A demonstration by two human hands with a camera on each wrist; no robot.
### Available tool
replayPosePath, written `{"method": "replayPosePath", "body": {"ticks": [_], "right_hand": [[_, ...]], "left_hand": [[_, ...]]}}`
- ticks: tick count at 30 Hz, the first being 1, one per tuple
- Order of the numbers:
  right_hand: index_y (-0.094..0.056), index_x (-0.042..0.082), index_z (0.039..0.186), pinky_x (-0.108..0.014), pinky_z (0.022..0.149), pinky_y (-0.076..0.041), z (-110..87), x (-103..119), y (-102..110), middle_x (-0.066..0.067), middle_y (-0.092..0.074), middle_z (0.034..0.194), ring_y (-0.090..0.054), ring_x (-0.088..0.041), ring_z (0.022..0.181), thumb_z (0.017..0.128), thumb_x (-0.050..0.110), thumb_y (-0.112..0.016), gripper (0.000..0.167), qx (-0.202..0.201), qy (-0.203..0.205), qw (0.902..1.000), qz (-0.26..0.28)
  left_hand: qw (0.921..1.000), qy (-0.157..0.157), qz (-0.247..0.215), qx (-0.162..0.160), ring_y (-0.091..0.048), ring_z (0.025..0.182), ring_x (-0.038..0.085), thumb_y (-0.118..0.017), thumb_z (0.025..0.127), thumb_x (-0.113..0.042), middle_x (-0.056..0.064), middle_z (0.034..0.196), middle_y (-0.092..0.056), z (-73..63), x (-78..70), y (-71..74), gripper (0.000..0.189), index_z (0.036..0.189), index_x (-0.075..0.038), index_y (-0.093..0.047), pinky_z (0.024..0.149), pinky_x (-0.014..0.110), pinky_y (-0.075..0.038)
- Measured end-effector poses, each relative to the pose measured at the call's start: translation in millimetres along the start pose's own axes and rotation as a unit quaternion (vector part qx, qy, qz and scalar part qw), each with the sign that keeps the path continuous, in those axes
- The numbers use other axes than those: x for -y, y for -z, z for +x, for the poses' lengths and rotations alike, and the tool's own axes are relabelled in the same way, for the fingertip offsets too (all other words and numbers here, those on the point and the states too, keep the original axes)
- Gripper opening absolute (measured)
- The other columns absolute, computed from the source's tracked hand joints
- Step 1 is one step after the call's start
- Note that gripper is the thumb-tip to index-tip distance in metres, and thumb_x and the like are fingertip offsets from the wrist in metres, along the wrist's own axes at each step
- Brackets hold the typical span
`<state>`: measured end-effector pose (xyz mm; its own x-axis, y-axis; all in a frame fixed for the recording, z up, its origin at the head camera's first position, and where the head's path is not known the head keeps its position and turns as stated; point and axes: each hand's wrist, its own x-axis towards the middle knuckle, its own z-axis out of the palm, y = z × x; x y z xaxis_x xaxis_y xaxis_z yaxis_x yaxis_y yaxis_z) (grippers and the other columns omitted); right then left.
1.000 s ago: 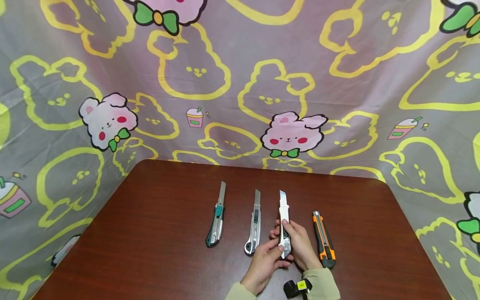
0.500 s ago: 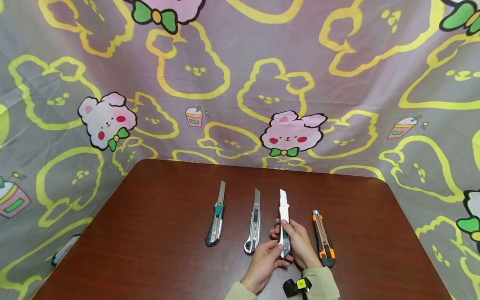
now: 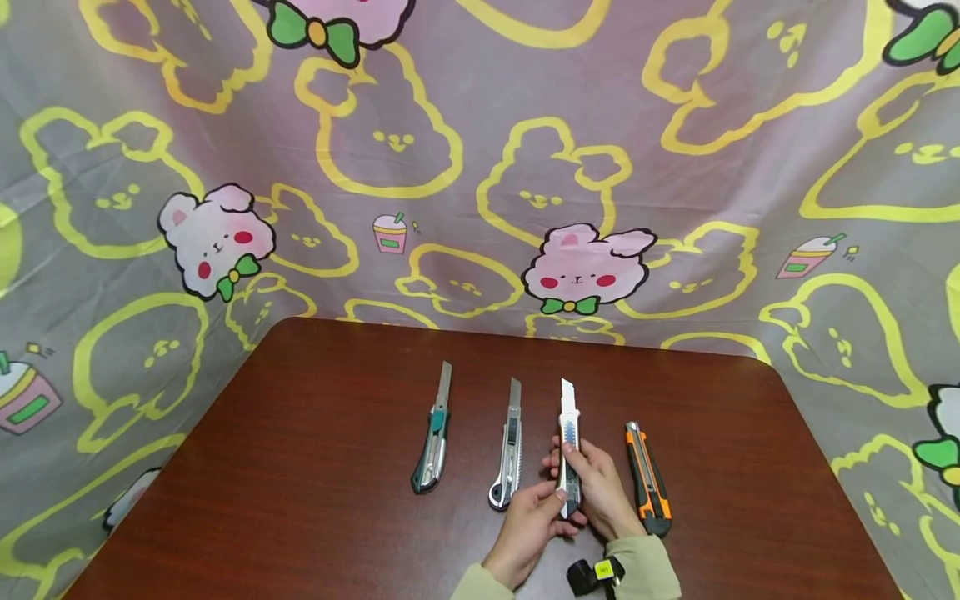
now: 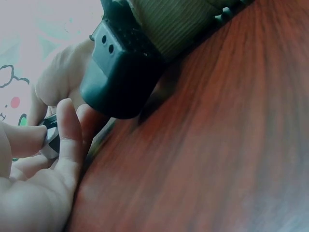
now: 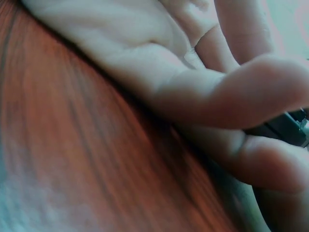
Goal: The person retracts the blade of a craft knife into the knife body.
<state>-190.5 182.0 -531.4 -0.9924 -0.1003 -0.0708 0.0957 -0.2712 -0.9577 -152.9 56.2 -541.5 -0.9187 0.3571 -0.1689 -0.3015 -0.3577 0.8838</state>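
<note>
A white and black utility knife [image 3: 571, 429] points away from me with its blade extended, held between both hands. My left hand [image 3: 525, 529] pinches its rear end between thumb and fingers; in the left wrist view that end [image 4: 51, 145] shows between the fingertips. Around the handle's middle, my right hand [image 3: 603, 496] grips with the thumb on top. The right wrist view shows the right hand [image 5: 207, 96] curled close up, with only a dark piece of the knife [image 5: 289, 126] visible. Fingers hide much of the handle.
On the brown table [image 3: 300, 467] lie a green and silver utility knife [image 3: 433, 450] and a silver one [image 3: 511, 454], both with blades out. An orange and black utility knife [image 3: 647, 479] lies right of my hands. A patterned cloth [image 3: 450, 167] hangs behind.
My right thumb has slid slightly back along the handle. A bluish patterned strip now shows ahead of it. The left hand and the other knives stay put.
</note>
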Motion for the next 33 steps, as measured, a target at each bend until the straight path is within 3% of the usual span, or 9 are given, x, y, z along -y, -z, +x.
{"method": "replayPosePath", "body": {"ticks": [10, 24, 33], "right_hand": [[-0.034, -0.021, 0.131, -0.022, 0.08, -0.057, -1.1, 1.4, 1.2, 0.0, -0.069, 0.087, -0.066, -0.01, 0.083, 0.102, 0.014, -0.046, 0.047, 0.021, 0.002, 0.9998, 0.004], [-0.045, -0.015, 0.127, -0.027, 0.074, -0.058, 1.9, -0.6, -0.1, -0.002, -0.068, 0.081, -0.066, -0.015, 0.076, 0.101, 0.023, -0.049, 0.046, -0.044, -0.017, 0.9988, -0.011], [-0.045, -0.012, 0.128, -0.031, 0.073, -0.06, 2.1, -0.6, -0.1, -0.003, -0.065, 0.082, -0.069, -0.017, 0.074, 0.102, 0.021, -0.046, 0.042, -0.036, -0.031, 0.9989, 0.005]], "left_hand": [[1.0, 0.003, -0.006, -0.006, -0.064, 0.072, 0.012, -0.049, 0.098, -0.007, 0.014, 0.092, -0.066, -0.2, 0.0, -0.3, 0.033, 0.123, 0.015, -0.054, 0.06, 0.02, -0.054], [0.9999, 0.009, -0.007, -0.005, -0.067, 0.074, 0.012, -0.052, 0.097, -0.01, 0.01, 0.092, -0.066, 1.1, -1.0, 0.3, 0.032, 0.115, 0.015, -0.057, 0.063, 0.02, -0.056], [0.9999, 0.001, -0.011, -0.006, -0.067, 0.074, 0.013, -0.049, 0.099, -0.01, 0.01, 0.091, -0.065, 2.1, 2.4, -0.6, 0.03, 0.113, 0.016, -0.056, 0.064, 0.021, -0.056]]}}
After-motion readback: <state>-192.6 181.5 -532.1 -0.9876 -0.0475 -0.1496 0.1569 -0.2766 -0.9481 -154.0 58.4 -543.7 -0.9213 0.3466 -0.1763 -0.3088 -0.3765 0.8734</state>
